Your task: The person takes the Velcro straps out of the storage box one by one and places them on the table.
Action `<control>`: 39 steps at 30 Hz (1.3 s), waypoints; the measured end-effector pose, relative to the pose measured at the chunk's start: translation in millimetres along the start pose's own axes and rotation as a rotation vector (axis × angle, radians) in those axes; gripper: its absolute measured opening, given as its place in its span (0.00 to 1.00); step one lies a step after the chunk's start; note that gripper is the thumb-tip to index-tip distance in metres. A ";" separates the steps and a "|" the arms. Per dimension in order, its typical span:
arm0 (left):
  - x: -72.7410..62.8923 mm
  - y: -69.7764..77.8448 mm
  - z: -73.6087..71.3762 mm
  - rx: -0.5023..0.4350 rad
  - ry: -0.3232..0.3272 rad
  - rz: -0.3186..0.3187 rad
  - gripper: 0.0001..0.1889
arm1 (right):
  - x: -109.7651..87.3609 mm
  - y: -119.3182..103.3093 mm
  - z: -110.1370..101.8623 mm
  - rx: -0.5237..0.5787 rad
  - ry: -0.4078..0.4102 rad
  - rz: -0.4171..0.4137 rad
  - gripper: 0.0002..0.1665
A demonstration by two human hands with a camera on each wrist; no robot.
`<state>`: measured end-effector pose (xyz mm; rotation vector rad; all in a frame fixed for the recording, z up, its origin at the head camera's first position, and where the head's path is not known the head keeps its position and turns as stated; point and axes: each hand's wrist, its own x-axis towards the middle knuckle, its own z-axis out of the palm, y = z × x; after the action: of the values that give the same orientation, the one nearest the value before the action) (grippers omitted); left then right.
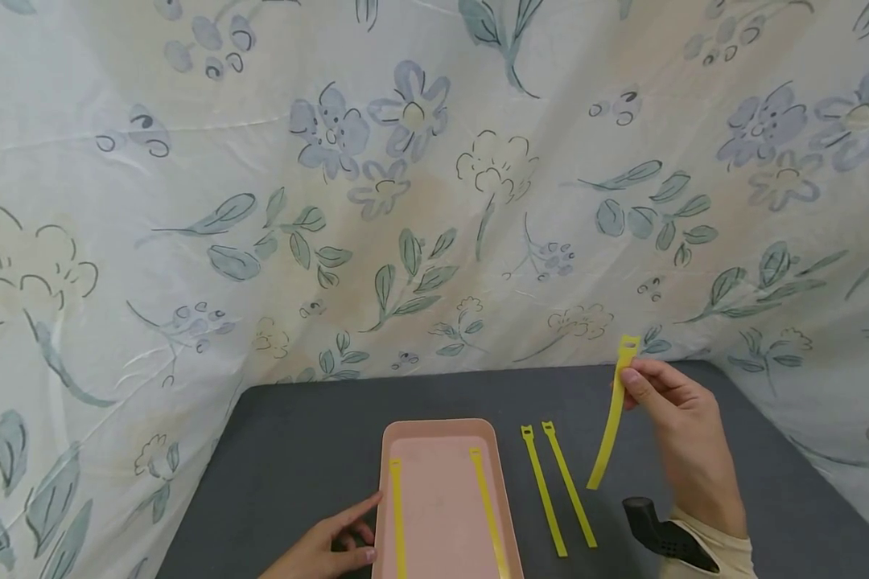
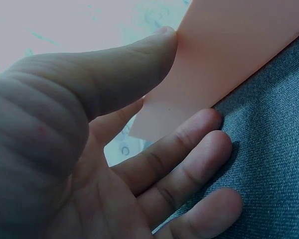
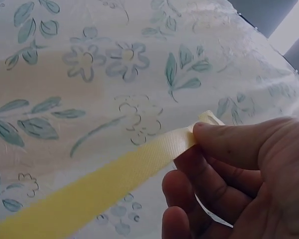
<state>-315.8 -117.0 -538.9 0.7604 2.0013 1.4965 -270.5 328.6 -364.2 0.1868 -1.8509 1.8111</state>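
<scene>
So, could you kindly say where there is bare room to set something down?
Free: the dark grey table left of the pink rectangular tray, beyond the left hand, and the tray's middle, between its two flat yellow straps. Crowded: right of the tray, where two more straps lie near the right hand holding another.

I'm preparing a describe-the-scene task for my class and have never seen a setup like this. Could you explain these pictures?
There is no machine here: a person works with two bare hands. The wide picture comes from a camera worn on the head, looking forward and down; the two close-ups come from cameras on the left and right wrists.

On the dark tabletop stands a pink tray with two yellow straps in it. Two more straps lie to its right. The left hand touches the tray's edge. The right hand pinches another strap near its slotted end, raised above the tabletop.
</scene>
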 end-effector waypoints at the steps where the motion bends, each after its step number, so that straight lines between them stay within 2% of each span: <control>1: 0.0 0.3 0.0 -0.003 0.001 -0.005 0.39 | 1.0 1.7 -2.7 -0.002 0.001 0.002 0.09; 6: -0.1 2.1 0.1 -0.013 0.001 -0.018 0.39 | 7.8 11.7 -12.7 -0.013 -0.005 0.036 0.09; 16: 0.1 1.6 0.2 -0.017 0.002 -0.036 0.39 | 22.2 34.9 -23.3 -0.126 0.027 0.209 0.06; 19: 0.2 1.2 0.2 -0.014 0.004 -0.046 0.39 | 25.5 41.8 -25.3 -0.227 0.052 0.252 0.09; 22: 0.6 0.9 0.4 -0.012 0.008 -0.054 0.39 | 28.6 49.2 -26.9 -0.360 0.052 0.325 0.20; 25: 0.4 0.6 0.9 -0.008 0.009 -0.057 0.39 | 31.4 57.8 -29.9 -0.465 0.006 0.388 0.31; 27: 0.2 0.9 1.4 -0.004 0.011 -0.058 0.39 | 32.8 63.9 -32.1 -0.492 -0.040 0.421 0.34; 32: -0.9 2.1 2.1 -0.001 0.016 -0.062 0.39 | 34.3 79.7 -32.9 -0.514 -0.128 0.488 0.35; 39: -4.9 2.6 0.6 -0.005 0.011 -0.059 0.39 | 33.6 109.1 -29.6 -0.579 -0.151 0.571 0.34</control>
<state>-311.6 -119.5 -536.2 0.6863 2.0100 1.4744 -340.5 375.6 -446.6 -0.4732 -2.6423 1.5164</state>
